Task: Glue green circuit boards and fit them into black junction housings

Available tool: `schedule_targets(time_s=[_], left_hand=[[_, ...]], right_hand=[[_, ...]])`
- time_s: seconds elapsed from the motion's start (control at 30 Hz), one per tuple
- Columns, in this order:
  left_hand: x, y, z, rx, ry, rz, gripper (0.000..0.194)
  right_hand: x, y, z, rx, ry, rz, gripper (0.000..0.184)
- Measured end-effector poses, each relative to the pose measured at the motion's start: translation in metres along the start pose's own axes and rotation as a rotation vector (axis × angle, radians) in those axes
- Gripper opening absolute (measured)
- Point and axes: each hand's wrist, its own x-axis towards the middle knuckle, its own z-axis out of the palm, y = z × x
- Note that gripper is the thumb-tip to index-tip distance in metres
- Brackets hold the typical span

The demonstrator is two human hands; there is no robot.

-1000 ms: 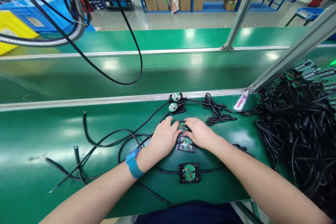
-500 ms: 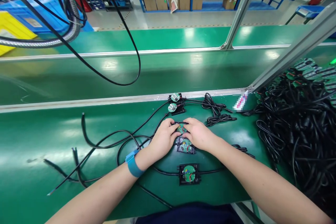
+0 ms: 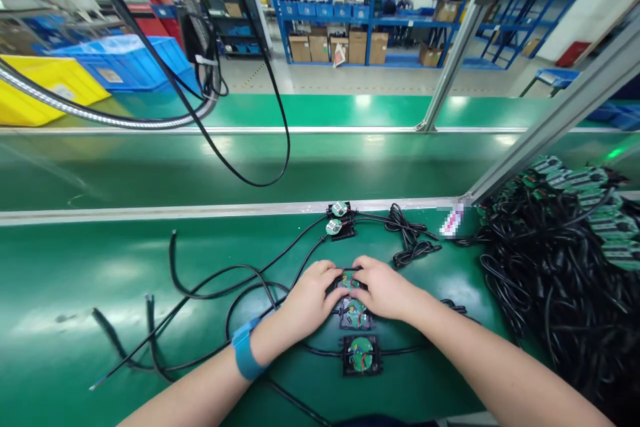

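Observation:
My left hand (image 3: 315, 293), with a blue band on its wrist, grips the left side of a black plastic housing with a round green circuit board (image 3: 349, 280) in it. From the right, my right hand (image 3: 383, 287) closes on the same housing; its edges are partly hidden by my fingers. Close below lies a second black housing (image 3: 356, 315) with a green board. A third housing (image 3: 361, 355) sits nearer to me, with a cable out of each side. Behind my hands, two round boards (image 3: 334, 227) rest tilted on black housings near the rail.
Black cables (image 3: 215, 293) sprawl over the green bench at left. Tied cable bundles (image 3: 413, 250) lie behind my right hand. A large heap of black cables (image 3: 560, 280) with green boards fills the right. A metal post (image 3: 540, 107) slants up there, and a black cable loop (image 3: 287, 147) hangs ahead.
The camera has tilted up, so the bench appears lower in view. Both hands stay on the same housing, with the fingertips slightly shifted.

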Motion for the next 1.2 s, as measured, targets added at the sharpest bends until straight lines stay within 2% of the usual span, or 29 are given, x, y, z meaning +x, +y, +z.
schedule_targets(time_s=[0.07, 0.13, 0.17, 0.23, 0.3, 0.37, 0.43, 0.53, 0.6, 0.7, 0.83, 0.9, 1.03, 1.13, 1.2], left_hand=[[0.008, -0.009, -0.010, 0.029, 0.096, -0.054, 0.025], [0.026, -0.021, -0.021, 0.085, 0.152, -0.166, 0.028], [0.036, -0.027, -0.025, 0.103, 0.136, -0.225, 0.031], [0.056, -0.037, -0.031, 0.104, 0.036, -0.325, 0.038], [0.070, -0.043, -0.032, 0.084, -0.060, -0.368, 0.033], [0.076, -0.046, -0.031, 0.048, -0.098, -0.383, 0.023], [0.075, -0.046, -0.031, -0.089, -0.081, -0.414, 0.020], [0.070, -0.040, -0.035, -0.471, -0.088, -0.506, 0.032], [0.072, -0.034, -0.040, -0.647, -0.117, -0.540, 0.039], [0.081, -0.029, -0.051, -0.718, -0.118, -0.560, 0.042], [0.093, -0.028, -0.062, -0.759, -0.157, -0.622, 0.042], [0.095, -0.028, -0.060, -0.725, -0.143, -0.636, 0.034], [0.096, -0.031, -0.044, -0.526, -0.007, -0.575, 0.029], [0.096, -0.035, -0.032, -0.420, 0.058, -0.504, 0.025], [0.096, -0.037, -0.027, -0.372, 0.080, -0.502, 0.023]], right_hand=[[0.008, 0.005, -0.012, -0.009, 0.081, 0.016, 0.022], [0.026, 0.015, -0.025, -0.093, 0.210, 0.077, 0.023], [0.037, 0.021, -0.031, -0.153, 0.252, 0.118, 0.025], [0.058, 0.032, -0.041, -0.254, 0.255, 0.181, 0.028], [0.075, 0.041, -0.046, -0.302, 0.196, 0.207, 0.025], [0.084, 0.047, -0.047, -0.295, 0.152, 0.220, 0.020], [0.087, 0.049, -0.046, -0.254, 0.134, 0.223, 0.020], [0.082, 0.049, -0.047, -0.142, 0.115, 0.188, 0.025], [0.078, 0.051, -0.051, -0.063, 0.092, 0.150, 0.027], [0.074, 0.057, -0.059, 0.049, 0.100, 0.137, 0.021], [0.072, 0.062, -0.059, 0.057, 0.215, 0.144, 0.013], [0.072, 0.063, -0.055, -0.040, 0.229, 0.122, 0.015], [0.073, 0.064, -0.050, -0.196, 0.184, 0.139, 0.019], [0.074, 0.064, -0.049, -0.241, 0.183, 0.144, 0.019], [0.074, 0.063, -0.050, -0.247, 0.184, 0.145, 0.018]])
